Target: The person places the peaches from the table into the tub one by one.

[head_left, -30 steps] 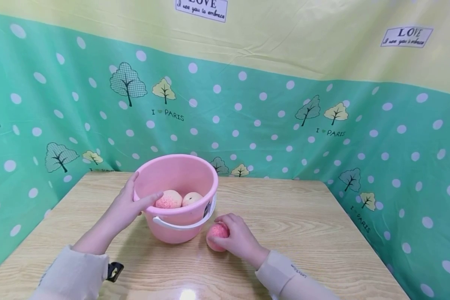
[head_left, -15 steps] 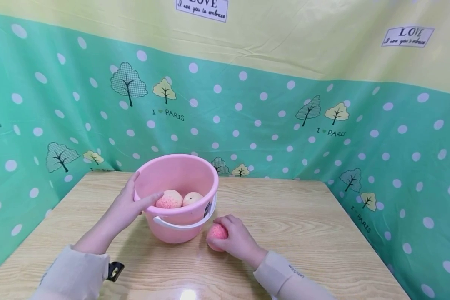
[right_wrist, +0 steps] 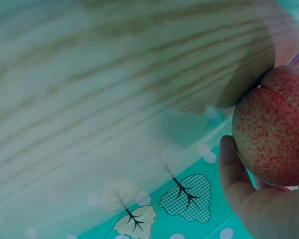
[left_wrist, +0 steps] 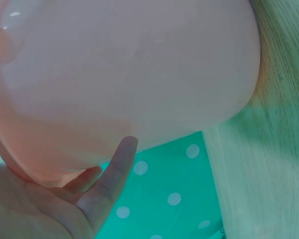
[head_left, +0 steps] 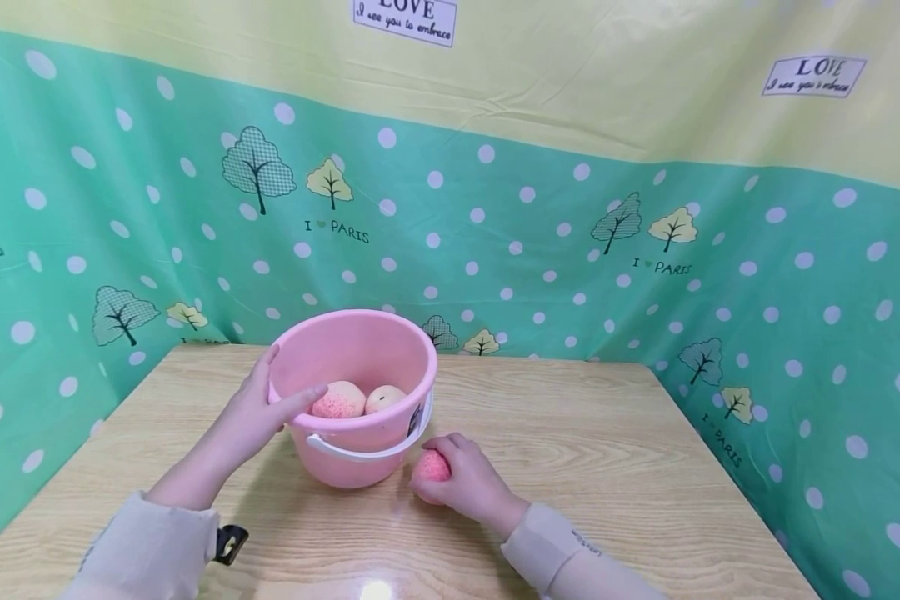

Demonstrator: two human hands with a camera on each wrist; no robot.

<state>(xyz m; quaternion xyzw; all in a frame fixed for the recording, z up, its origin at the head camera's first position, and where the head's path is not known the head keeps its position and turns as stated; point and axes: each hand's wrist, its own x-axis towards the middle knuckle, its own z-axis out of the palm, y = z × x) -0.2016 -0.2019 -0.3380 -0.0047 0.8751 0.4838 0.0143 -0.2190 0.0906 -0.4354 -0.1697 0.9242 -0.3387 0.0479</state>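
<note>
A pink bucket [head_left: 339, 468] with a white handle [head_left: 356, 455] stands on the wooden table. My left hand [head_left: 251, 417] grips its left rim, the thumb over the edge and the fingers [left_wrist: 114, 174] along the outside wall. Inside lie two pale peaches, one with a pink-speckled side [head_left: 339, 402] and one plainer peach [head_left: 384, 397] farther right. Just right of the bucket, my right hand [head_left: 474, 482] holds a red-pink peach [head_left: 431, 467], low at the table surface. The right wrist view shows this speckled peach [right_wrist: 274, 129] between the fingers.
The light wood table [head_left: 592, 467] stretches right of my hands. A green dotted curtain [head_left: 480, 250] with tree prints encloses its back and sides. A black clasp [head_left: 230, 543] sits at my left cuff.
My right hand has shifted very slightly left with the peach in its grasp. The left hand and the bucket stay in place.
</note>
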